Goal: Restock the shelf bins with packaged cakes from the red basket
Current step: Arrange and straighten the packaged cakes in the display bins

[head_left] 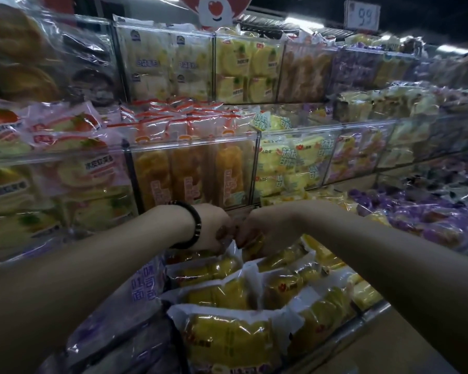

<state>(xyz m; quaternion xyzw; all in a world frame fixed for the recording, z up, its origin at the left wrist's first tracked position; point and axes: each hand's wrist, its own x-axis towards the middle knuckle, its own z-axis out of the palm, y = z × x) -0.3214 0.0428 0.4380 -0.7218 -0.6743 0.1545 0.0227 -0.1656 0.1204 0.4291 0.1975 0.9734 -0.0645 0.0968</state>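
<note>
Both my hands reach into the lowest shelf bin [373, 313], which holds several yellow packaged cakes [227, 290] in clear and white wrappers. My left hand [214, 228], with a dark bead bracelet on the wrist, curls its fingers down onto the back packets. My right hand [257, 230] meets it, fingers curled round the top of a yellow cake packet [254, 247] at the back of the bin. The fingertips are partly hidden among the wrappers. The red basket is not in view.
Clear plastic bins rise in tiers behind: orange bread packs [189, 171], yellow cakes [289, 163], purple packets [416, 211] to the right, round cakes [46, 179] to the left. A purple-printed bread bag [143, 284] lies by my left forearm. A price card [362, 14] stands at top right.
</note>
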